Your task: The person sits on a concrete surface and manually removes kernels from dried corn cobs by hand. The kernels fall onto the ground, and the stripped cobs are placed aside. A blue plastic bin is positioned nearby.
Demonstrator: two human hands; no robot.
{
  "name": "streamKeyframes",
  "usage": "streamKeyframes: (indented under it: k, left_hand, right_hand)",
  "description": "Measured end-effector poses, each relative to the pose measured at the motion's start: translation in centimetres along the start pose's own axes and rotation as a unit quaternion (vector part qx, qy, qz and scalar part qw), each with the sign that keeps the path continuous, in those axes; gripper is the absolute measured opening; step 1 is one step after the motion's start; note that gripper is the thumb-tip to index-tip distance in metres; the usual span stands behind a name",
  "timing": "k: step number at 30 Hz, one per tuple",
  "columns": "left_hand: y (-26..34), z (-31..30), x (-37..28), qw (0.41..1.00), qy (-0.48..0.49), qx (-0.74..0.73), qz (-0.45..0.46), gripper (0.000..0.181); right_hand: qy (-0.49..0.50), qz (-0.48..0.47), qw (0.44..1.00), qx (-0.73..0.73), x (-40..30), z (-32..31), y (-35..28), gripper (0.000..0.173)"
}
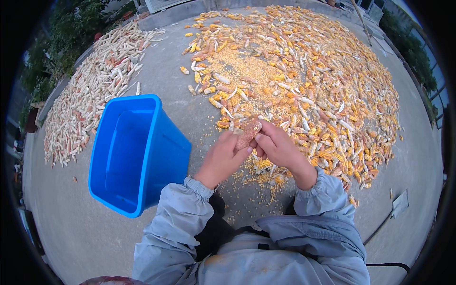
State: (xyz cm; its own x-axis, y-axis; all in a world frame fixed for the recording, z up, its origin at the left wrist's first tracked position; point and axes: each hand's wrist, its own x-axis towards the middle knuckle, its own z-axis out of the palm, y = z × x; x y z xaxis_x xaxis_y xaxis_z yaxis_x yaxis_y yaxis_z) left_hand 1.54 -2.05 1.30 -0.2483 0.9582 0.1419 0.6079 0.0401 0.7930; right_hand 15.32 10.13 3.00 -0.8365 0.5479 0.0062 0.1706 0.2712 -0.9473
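Note:
A reddish corn cob [248, 135], mostly stripped with a few kernels left on it, is held between my two hands. My left hand [222, 155] wraps around its lower left side, thumb along the cob. On the right side, my right hand [279, 146] presses its thumb and fingers against the cob. Below and beyond the hands spreads a wide heap of corn ears [320, 107], some yellow with kernels, others partly bare. Loose yellow kernels [235, 67] lie among them and on the concrete near my feet.
A blue plastic tub [171, 142] stands to my left, its inside showing no contents. Beyond it lies a pile of pale bare cobs [85, 92]. A flat-bladed long-handled tool [400, 203] rests on the concrete floor [71, 217] at right. A pole [361, 23] leans at the back.

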Motion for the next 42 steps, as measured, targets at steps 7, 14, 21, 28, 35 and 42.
streamKeyframes:
  k: [7,14,21,28,35,42]
  left_hand:
    - [-0.6,0.6,-0.3,0.999,0.013,0.028,0.01,0.033]
    - [-1.3,0.8,-0.4,0.996,-0.017,-0.069,-0.055,0.033]
    - [-0.3,0.8,-0.7,0.994,0.055,0.093,-0.005,0.031]
    - [-1.0,0.5,-0.7,0.986,0.114,0.118,0.006,0.025]
    - [-0.4,1.1,-0.6,0.969,0.14,0.202,0.022,0.026]
    - [-0.8,0.8,-1.0,0.988,0.104,0.114,-0.002,0.029]
  right_hand:
    - [0.011,-0.008,0.999,-0.029,0.2,0.6,0.5,0.016]
    - [-0.002,0.03,0.999,0.043,0.3,0.9,0.6,0.015]
    - [0.01,-0.001,1.0,0.004,0.5,1.1,1.5,0.019]
    - [-0.011,0.025,0.995,0.096,0.2,0.7,0.7,0.02]
    - [0.072,-0.099,0.99,-0.068,0.7,1.2,3.2,0.024]
    - [-0.015,0.03,0.998,0.049,-0.1,0.2,0.5,0.026]
